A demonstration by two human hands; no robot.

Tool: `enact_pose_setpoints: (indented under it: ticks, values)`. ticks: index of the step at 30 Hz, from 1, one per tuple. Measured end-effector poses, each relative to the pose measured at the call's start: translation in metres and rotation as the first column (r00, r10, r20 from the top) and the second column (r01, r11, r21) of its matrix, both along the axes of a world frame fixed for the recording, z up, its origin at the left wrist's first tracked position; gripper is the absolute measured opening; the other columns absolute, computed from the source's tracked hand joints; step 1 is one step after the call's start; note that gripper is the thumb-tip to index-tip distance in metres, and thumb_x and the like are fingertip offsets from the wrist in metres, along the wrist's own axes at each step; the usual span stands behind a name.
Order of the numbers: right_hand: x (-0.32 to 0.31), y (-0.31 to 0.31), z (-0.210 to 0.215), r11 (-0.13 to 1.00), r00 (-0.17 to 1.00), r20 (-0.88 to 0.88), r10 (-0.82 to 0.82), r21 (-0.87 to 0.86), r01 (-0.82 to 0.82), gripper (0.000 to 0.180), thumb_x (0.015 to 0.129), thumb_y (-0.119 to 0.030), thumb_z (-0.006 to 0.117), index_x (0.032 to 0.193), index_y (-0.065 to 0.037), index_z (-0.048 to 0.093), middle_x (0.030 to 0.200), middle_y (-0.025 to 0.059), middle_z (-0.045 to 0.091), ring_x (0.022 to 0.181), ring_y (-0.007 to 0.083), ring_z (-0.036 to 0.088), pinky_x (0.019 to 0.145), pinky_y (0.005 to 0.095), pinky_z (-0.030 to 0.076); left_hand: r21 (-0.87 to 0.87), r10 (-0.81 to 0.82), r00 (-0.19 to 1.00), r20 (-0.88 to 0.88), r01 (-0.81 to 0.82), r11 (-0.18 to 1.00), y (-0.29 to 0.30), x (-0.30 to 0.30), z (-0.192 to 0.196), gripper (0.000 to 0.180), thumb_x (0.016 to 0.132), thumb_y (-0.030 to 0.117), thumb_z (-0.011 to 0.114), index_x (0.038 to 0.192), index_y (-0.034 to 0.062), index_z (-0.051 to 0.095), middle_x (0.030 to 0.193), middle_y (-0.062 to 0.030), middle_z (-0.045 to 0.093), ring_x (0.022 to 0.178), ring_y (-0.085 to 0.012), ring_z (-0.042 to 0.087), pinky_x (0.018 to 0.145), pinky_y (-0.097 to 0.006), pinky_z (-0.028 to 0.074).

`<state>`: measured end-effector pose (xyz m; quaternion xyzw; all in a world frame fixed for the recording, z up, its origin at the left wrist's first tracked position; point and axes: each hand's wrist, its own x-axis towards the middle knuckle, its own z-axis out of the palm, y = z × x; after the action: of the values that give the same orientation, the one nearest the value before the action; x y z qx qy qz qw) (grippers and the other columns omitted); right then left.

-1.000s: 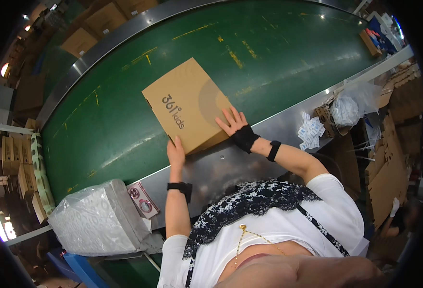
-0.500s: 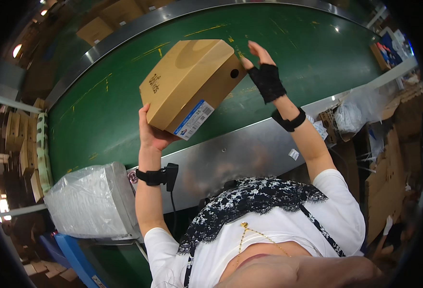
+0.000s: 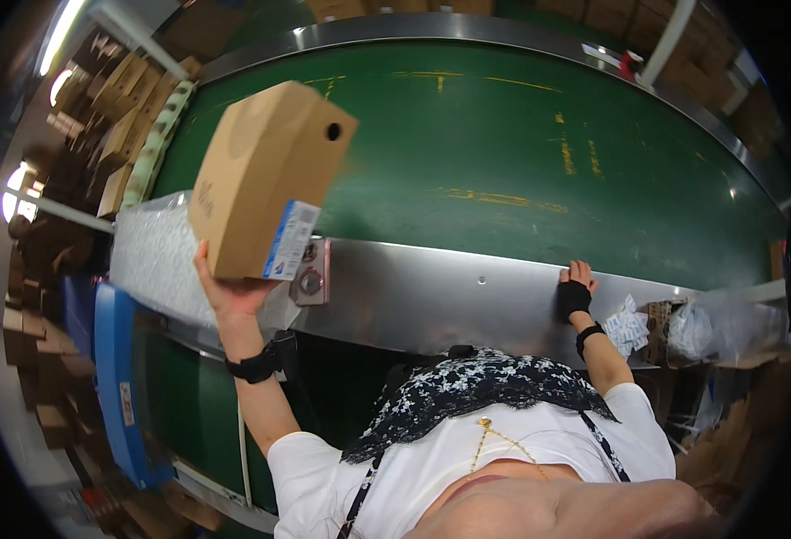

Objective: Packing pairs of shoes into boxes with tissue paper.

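My left hand [image 3: 237, 301] grips the lower end of a closed brown cardboard shoebox [image 3: 252, 180] and holds it up, tilted, over the left part of the green conveyor belt [image 3: 449, 144]. A blue-and-white label and a round dark hole show on the box's side. The thumb lies on the outside of the box; the other fingers are mostly hidden beneath it. My right hand [image 3: 576, 292], in a black fingerless glove, lies empty on the metal ledge [image 3: 413, 287] at the belt's near edge, its fingers stretched toward the belt.
Left of the ledge, a plastic-wrapped pale stack [image 3: 149, 256] lies partly behind the box, next to a small pink packet [image 3: 311, 274]. A blue panel [image 3: 126, 386] stands lower left. Right of my hand are crumpled white papers [image 3: 627, 328] and a carton with clear plastic [image 3: 696, 328].
My left hand has carried the shoebox leftward and turned it more upright. My right hand has moved away from the box, down and right onto the metal ledge. The whole view has swung right.
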<state>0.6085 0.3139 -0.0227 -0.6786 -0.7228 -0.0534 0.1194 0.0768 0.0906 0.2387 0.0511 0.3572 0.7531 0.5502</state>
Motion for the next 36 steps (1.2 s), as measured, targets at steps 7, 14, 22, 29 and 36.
enact_pose_setpoints:
  ticks: [7,14,22,29,36]
  values:
    - [0.003,0.003,0.008,0.998,0.998,0.039,-0.057,-0.011,0.057,0.035,0.083,-0.028,0.042,0.111,-0.009,0.051,0.122,0.0061,0.047,0.120,0.0209,0.036,0.092,0.0449,0.023,-0.013,0.756,0.654,-0.032,-0.756,0.654,-0.117,-0.021,-0.033,0.074,0.069,0.059,0.044,0.129,0.0163,0.033,0.131,-0.0141,0.031,0.116,-0.0378,0.034,0.086,-0.063,0.029]
    - [-0.001,0.008,0.010,0.993,0.989,0.092,-0.116,0.008,0.116,0.035,0.084,-0.027,0.040,0.110,-0.008,0.052,0.123,0.0059,0.047,0.120,0.0205,0.036,0.095,0.0459,0.023,-0.178,0.728,0.527,-0.438,-0.845,0.505,-0.171,-0.072,-0.125,0.092,0.074,0.061,0.053,0.139,0.0111,0.012,0.143,-0.0183,0.011,0.130,-0.0371,0.018,0.101,-0.052,0.020]
    - [0.002,0.014,-0.014,0.976,0.972,0.098,-0.215,0.044,0.212,0.035,0.085,-0.027,0.040,0.113,-0.009,0.051,0.125,0.0060,0.045,0.122,0.0205,0.034,0.095,0.0452,0.024,0.091,-0.089,-0.160,-0.983,-0.846,0.525,-0.029,-0.064,-0.155,0.051,0.080,0.034,0.059,0.107,-0.0090,0.053,0.112,-0.0255,0.052,0.105,-0.0382,0.048,0.091,-0.040,0.037]
    - [-0.005,-0.012,-0.028,0.989,0.990,0.042,-0.132,0.071,0.129,0.036,0.084,-0.024,0.043,0.117,-0.012,0.048,0.128,0.0076,0.041,0.121,0.0221,0.034,0.089,0.0415,0.031,0.024,-0.165,-0.465,-0.870,-0.374,0.927,0.077,0.036,-0.182,0.054,0.078,0.032,0.058,0.114,-0.0063,0.047,0.125,-0.0259,0.039,0.117,-0.0383,0.035,0.094,-0.047,0.030]
    - [-0.004,-0.084,-0.044,0.998,0.995,-0.101,-0.024,0.049,0.029,0.036,0.079,-0.018,0.050,0.113,-0.007,0.051,0.126,0.0120,0.044,0.118,0.0260,0.039,0.094,0.0454,0.028,-0.445,-0.428,-0.649,-0.629,-0.150,0.883,0.044,0.125,-0.260,0.060,0.080,0.039,0.052,0.124,0.0009,0.039,0.134,-0.0264,0.027,0.127,-0.0388,0.023,0.095,-0.064,0.016]
